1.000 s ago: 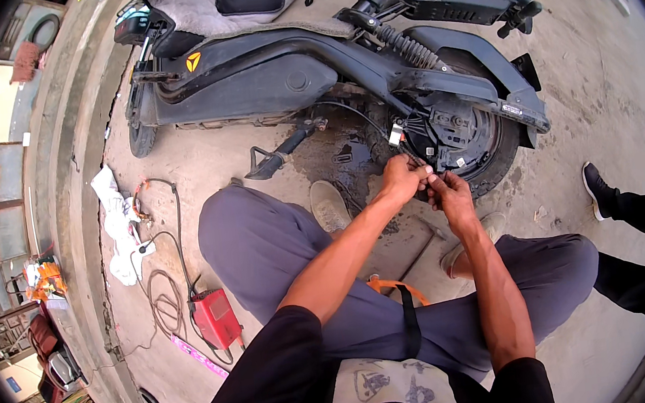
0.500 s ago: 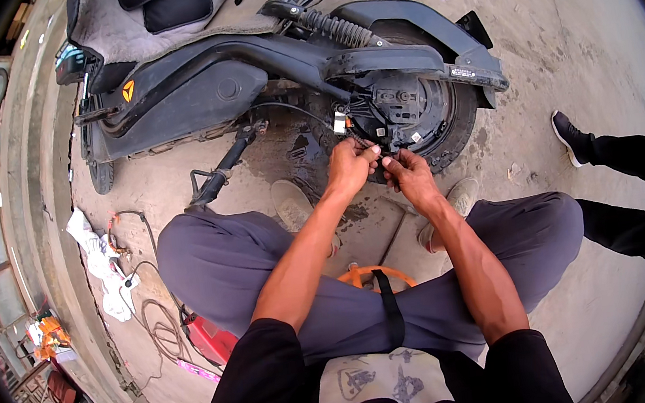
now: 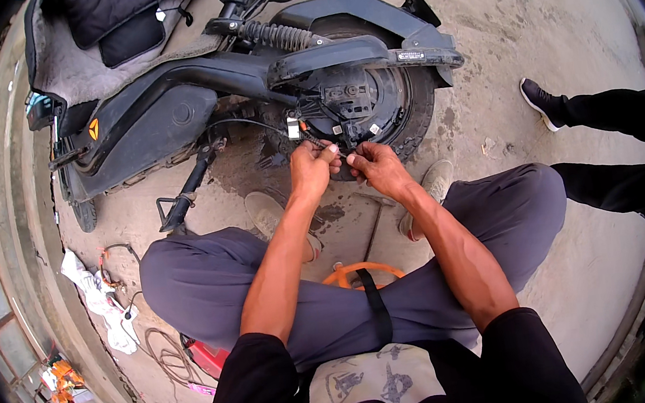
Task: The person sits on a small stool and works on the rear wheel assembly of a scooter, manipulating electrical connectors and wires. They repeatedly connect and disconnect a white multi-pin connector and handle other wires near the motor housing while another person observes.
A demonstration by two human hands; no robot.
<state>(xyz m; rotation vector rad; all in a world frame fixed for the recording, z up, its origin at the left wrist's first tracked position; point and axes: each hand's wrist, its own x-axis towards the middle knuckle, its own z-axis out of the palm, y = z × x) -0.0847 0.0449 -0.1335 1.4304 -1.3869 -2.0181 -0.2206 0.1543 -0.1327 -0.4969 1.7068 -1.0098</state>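
An electric scooter (image 3: 147,126) with a dark body stands in front of me, its rear wheel (image 3: 417,123) to the right. Low beside the wheel hub (image 3: 351,99), my left hand (image 3: 311,172) pinches a thin dark wire between thumb and fingers. My right hand (image 3: 381,169) is closed close by, thumb against forefinger, on the wire's other side. Their fingertips almost meet, and the fingers partly hide the wire. Just above the left hand are a white connector (image 3: 293,128) and a small orange piece (image 3: 303,125). A black cable (image 3: 242,121) runs leftward from there.
The scooter's kickstand (image 3: 196,176) juts toward my left knee. Between my feet lies a thin metal rod (image 3: 373,223), near an orange ring-shaped stool part (image 3: 362,271). White cloth (image 3: 98,295), coiled cable (image 3: 166,354) and a red case (image 3: 207,354) lie left. Another person's shoe (image 3: 540,103) is at right.
The view has shifted, so the scooter and my hands appear farther left. My hands stay together at the same spot by the wheel hub, fingers still pinched.
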